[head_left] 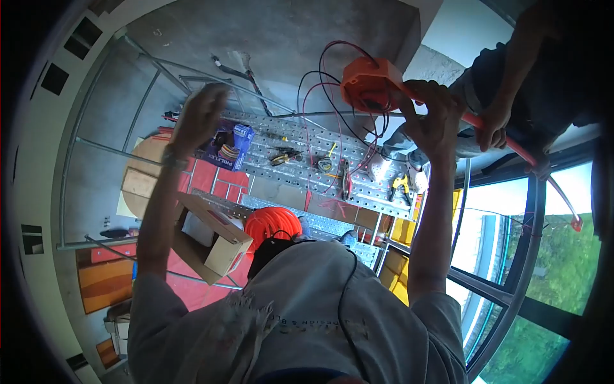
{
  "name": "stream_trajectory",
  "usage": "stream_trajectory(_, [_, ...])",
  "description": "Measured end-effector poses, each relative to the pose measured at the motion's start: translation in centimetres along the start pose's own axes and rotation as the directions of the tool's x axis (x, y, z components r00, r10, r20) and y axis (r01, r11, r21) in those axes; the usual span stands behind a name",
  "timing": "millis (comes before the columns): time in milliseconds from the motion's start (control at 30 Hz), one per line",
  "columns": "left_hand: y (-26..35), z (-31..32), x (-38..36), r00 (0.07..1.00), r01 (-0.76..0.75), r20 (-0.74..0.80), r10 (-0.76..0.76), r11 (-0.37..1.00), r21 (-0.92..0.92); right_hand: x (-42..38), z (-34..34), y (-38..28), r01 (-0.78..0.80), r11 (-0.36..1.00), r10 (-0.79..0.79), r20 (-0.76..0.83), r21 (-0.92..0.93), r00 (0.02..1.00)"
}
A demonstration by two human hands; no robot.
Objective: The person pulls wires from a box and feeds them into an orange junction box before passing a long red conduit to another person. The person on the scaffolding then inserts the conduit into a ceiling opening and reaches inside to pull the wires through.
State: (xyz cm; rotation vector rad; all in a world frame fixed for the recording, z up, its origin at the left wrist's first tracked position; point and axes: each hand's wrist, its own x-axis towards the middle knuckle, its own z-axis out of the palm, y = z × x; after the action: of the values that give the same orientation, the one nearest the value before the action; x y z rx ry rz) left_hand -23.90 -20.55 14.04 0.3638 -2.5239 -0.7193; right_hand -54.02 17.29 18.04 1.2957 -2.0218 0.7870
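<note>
Upper centre: right hand (435, 112) fingers clamped on orange junction box (369, 83); light, rigid, wires trailing. Left hand (201, 115) raised, fingers apart, empty.

I wore a pale grey short-sleeved shirt (307, 320), creased and stained, with a line of faint, unreadable lettering printed across the cloth. A thin black cable (345, 288) ran in a curve over it. My arms were bare below the sleeves. On my left wrist sat a band or watch (171, 155), too blurred to make out. My left hand (199, 115) and right hand (435, 115) were bare, without gloves.
</note>
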Motion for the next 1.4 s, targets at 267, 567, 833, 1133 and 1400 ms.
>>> stream_trajectory(267, [8.9, 10.3, 8.4, 0.915, -0.383, 0.073, 0.397, 0.911, -0.15, -0.7, -0.7, -0.4, -0.02, 1.0, 0.021, 0.094, -0.009, 0.995])
stream_trajectory(567, [10.3, 10.1, 9.2, 0.829, -0.552, 0.174, 0.532, 0.828, 0.096, -1.1, -0.9, -0.1, 0.017, 0.999, -0.017, -0.003, 0.031, 1.0])
stream_trajectory(833, [11.8, 5.9, 7.1, 0.85, -0.527, 0.189, 0.492, 0.785, 0.326, -0.8, -0.9, -0.2, -0.018, 1.0, 0.017, 0.034, 0.024, 0.999])
stream_trajectory(1133, [13.2, 7.1, 8.8, 0.762, 0.476, 0.646, -0.04, 0.712, -0.517, -0.4, -1.9, -1.0, -0.002, 0.999, 0.002, 0.012, 0.038, 1.0])
stream_trajectory(1400, [8.9, 7.0, 10.3, 0.864, -0.2, 0.417, 0.283, 0.952, -0.234, -1.3, -1.8, -0.3, 0.018, 0.999, -0.019, 0.015, 0.045, 1.0])
